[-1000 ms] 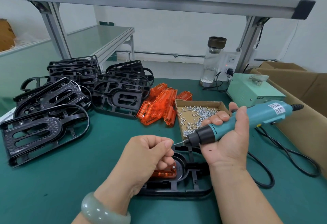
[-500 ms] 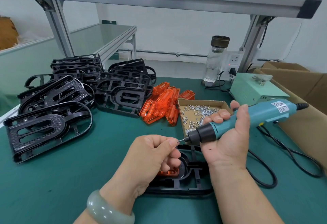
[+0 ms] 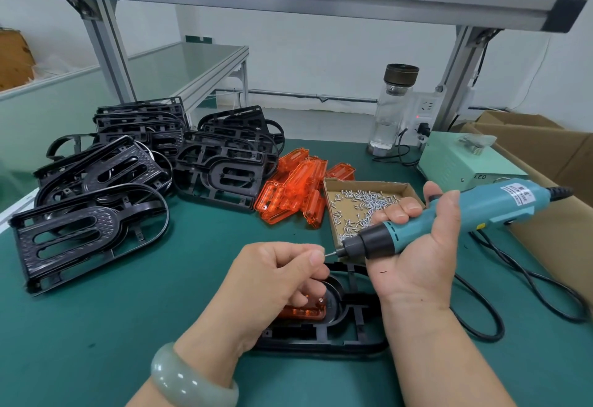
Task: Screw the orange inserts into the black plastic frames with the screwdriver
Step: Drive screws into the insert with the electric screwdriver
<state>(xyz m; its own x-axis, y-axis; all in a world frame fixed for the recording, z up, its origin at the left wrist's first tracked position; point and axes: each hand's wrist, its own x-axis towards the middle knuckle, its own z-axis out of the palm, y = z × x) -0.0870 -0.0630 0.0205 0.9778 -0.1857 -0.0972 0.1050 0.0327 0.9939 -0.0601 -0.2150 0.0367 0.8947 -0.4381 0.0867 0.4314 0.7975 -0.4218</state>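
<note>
Teal plastic covers the body of the electric screwdriver (image 3: 449, 218), which the right hand (image 3: 414, 246) grasps around its middle, with the black nose pointing to the left. The thin bit almost meets the left hand (image 3: 272, 281), whose thumb and forefinger are pinched together on something very small at the bit; I cannot tell for sure if it is a screw. Under both hands, at the near edge of the green mat (image 3: 96, 342), lies one black frame (image 3: 337, 332) with an orange insert (image 3: 301, 312) seated in it, partly hidden by the left fingers. Farther away, a cardboard tray of screws (image 3: 362, 204) stands just beside the loose orange inserts (image 3: 295, 191). A pile of black frames (image 3: 128, 182) fills the far left.
</note>
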